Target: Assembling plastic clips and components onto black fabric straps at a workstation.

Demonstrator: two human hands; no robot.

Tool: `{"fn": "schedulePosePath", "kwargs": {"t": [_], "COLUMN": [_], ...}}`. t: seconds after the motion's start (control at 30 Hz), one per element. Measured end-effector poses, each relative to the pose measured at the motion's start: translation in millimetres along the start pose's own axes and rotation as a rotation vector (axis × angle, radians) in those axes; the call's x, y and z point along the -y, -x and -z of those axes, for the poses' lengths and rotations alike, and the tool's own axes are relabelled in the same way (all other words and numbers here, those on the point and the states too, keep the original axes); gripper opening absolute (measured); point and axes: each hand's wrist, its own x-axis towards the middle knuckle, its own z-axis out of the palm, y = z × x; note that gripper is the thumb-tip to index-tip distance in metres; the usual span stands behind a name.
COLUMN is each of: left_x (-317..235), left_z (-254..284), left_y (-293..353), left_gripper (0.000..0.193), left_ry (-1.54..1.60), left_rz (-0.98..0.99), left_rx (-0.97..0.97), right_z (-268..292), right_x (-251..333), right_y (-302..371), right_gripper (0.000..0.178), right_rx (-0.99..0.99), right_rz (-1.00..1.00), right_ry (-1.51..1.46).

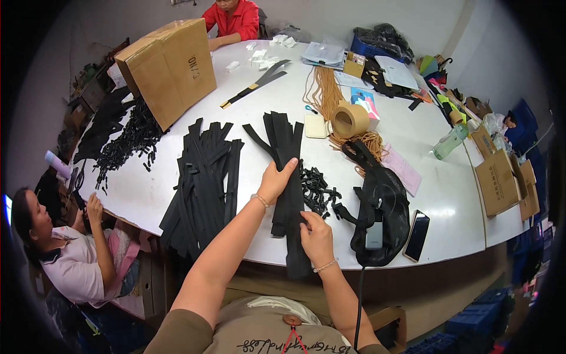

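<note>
My left hand (277,182) is wrapped round a bundle of long black fabric strips (284,137) at the middle of the white table. The strips fan out a little at their far ends, and one sticks out to the left. Lower down, my right hand (318,237) is closed with its fingertips at the right edge of a strip in the same bundle, whose near end hangs past the table edge. To the left lies a large pile of similar black strips (200,177). A heap of small black plastic pieces (315,187) sits just right of the bundle.
Right of my hands lie a black bag (386,206), a phone (417,236), a tape roll (350,120) and tan cords (324,88). A cardboard box (171,68) stands at the far left beside more black pieces (127,141). Two people sit at the table's left and far sides.
</note>
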Motion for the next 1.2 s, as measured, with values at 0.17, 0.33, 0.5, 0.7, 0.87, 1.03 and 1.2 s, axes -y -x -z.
{"fn": "schedulePosePath", "kwargs": {"t": [0.17, 0.33, 0.5, 0.7, 0.87, 1.03, 1.2], "left_x": [4, 45, 37, -16, -8, -2, -14], "left_z": [32, 38, 20, 32, 44, 63, 58], "left_y": [47, 94, 105, 132, 139, 157, 174], "left_gripper": [0.062, 0.066, 0.064, 0.051, 0.043, 0.049, 0.050], "left_ry": [0.070, 0.100, -0.082, 0.384, 0.488, 0.605, 0.521], "left_rz": [-0.011, -0.077, -0.156, 0.045, 0.212, 0.323, 0.308], "left_rx": [0.036, 0.215, 0.230, 0.278, 0.304, 0.606, 0.814], "right_z": [1, -9, 17, 32, 22, 33, 45], "right_x": [4, 12, 44, 81, 81, 75, 71], "right_y": [-8, -13, -3, 34, 76, 76, 47], "right_gripper": [0.026, 0.029, 0.037, 0.032, 0.026, 0.015, 0.011], "right_rx": [-0.006, -0.085, -0.194, 0.069, 0.259, 0.219, 0.061], "right_rz": [-0.107, -0.169, -0.066, 0.347, 0.284, 0.146, -0.132], "right_ry": [0.035, -0.175, -0.096, 0.184, 0.019, -0.220, -0.311]}}
